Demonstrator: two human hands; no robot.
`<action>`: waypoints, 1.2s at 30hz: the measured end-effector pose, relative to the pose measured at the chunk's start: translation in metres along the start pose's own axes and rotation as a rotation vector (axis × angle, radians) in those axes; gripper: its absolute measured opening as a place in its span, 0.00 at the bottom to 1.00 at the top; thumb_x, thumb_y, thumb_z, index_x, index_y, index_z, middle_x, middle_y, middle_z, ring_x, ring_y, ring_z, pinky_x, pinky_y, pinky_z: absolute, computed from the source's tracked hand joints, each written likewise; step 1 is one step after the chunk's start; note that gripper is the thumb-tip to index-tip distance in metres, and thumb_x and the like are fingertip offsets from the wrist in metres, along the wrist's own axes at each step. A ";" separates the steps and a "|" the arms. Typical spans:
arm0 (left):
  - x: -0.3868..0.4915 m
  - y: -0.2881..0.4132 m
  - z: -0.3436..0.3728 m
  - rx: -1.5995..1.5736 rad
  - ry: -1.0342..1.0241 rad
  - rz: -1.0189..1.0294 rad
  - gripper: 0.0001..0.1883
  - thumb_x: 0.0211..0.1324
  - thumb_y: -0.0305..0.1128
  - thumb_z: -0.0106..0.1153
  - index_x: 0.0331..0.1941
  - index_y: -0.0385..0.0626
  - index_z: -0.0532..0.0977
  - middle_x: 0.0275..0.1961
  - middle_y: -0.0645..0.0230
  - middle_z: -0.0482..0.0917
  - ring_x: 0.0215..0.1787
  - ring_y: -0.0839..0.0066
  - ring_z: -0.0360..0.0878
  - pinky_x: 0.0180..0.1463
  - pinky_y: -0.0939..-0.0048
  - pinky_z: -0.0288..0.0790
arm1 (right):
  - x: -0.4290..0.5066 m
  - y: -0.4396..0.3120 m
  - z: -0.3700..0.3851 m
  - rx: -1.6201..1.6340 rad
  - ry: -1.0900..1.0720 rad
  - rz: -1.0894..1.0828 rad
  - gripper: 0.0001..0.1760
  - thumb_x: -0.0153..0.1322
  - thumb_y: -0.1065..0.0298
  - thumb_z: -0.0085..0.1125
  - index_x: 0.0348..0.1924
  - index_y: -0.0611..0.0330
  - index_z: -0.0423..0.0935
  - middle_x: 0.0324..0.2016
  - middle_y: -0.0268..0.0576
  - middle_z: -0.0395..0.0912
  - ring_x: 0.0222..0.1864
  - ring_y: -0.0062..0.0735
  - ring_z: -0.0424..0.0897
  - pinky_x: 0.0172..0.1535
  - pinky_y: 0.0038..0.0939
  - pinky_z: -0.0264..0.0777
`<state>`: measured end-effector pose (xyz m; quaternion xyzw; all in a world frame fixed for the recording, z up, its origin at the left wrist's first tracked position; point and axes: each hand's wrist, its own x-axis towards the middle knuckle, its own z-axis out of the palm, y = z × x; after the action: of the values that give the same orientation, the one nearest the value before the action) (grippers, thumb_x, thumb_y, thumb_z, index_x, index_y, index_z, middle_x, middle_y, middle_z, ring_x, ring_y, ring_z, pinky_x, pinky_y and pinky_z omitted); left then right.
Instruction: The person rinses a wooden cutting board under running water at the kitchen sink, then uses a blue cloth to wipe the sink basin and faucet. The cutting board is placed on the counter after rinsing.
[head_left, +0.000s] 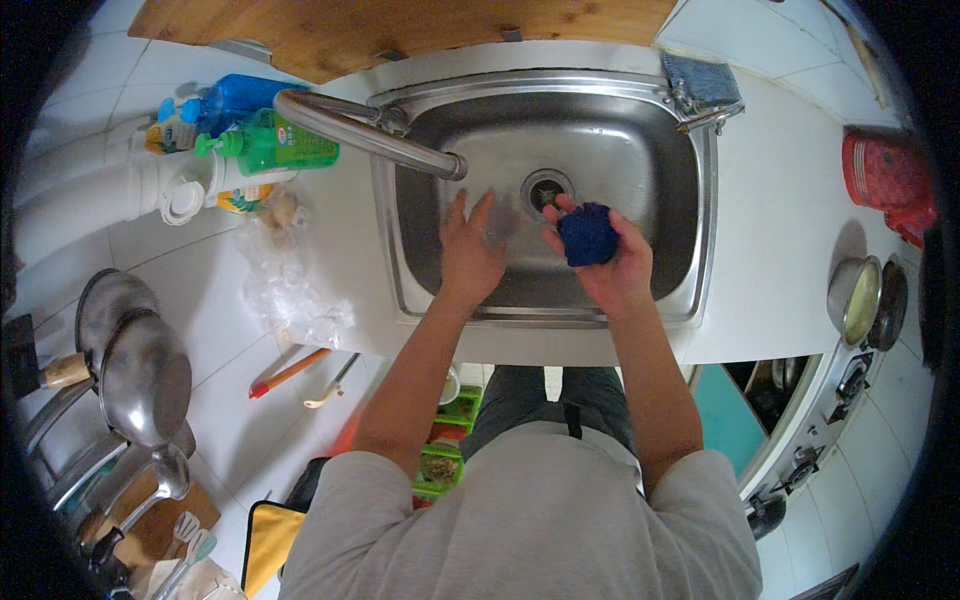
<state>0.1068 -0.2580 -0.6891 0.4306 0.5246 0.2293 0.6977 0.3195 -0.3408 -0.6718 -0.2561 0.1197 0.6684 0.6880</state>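
Observation:
Both hands are over a stainless steel kitchen sink (637, 180). My right hand (619, 262) holds a bunched dark blue cloth (589, 235), with fingers around its sides, just below the drain (546, 191). My left hand (471, 255) is held over the left part of the basin with its fingers apart and nothing in it. A curved metal faucet (367, 139) reaches in from the left, its outlet just above the fingertips of my left hand. No stream of water can be made out. Whether the left fingers touch the basin floor cannot be told.
On the left stand a green pump bottle (300, 146), a blue pump bottle (240, 101) and a crumpled clear plastic bag (300, 292). Woks (146, 375) hang at the lower left. A grey-blue cloth (703, 79) lies at the sink's back right corner. Right are a metal bowl (844, 296) and a gas stove (795, 465).

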 end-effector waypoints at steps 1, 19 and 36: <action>-0.003 0.001 0.008 0.178 0.053 0.064 0.24 0.74 0.40 0.65 0.67 0.42 0.77 0.69 0.55 0.80 0.72 0.62 0.77 0.71 0.55 0.75 | 0.002 0.004 0.002 -0.089 0.000 -0.041 0.21 0.83 0.57 0.56 0.60 0.65 0.79 0.67 0.63 0.77 0.71 0.59 0.77 0.72 0.60 0.72; -0.052 0.052 0.014 -0.195 0.254 0.121 0.10 0.76 0.40 0.65 0.44 0.49 0.77 0.41 0.73 0.80 0.42 0.78 0.80 0.51 0.66 0.83 | -0.076 -0.037 0.071 -1.714 0.103 -0.727 0.15 0.81 0.62 0.67 0.35 0.67 0.84 0.32 0.50 0.82 0.33 0.38 0.80 0.40 0.35 0.75; -0.100 0.059 0.002 -0.769 -0.376 -0.130 0.21 0.75 0.34 0.62 0.67 0.43 0.74 0.58 0.63 0.85 0.54 0.67 0.88 0.58 0.58 0.83 | -0.137 0.022 0.127 -0.804 -0.151 -0.312 0.28 0.72 0.88 0.54 0.64 0.58 0.77 0.54 0.36 0.82 0.56 0.26 0.79 0.62 0.32 0.73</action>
<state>0.0822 -0.3052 -0.5856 0.1396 0.2906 0.2814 0.9038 0.2649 -0.3934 -0.5000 -0.4690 -0.2405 0.5668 0.6332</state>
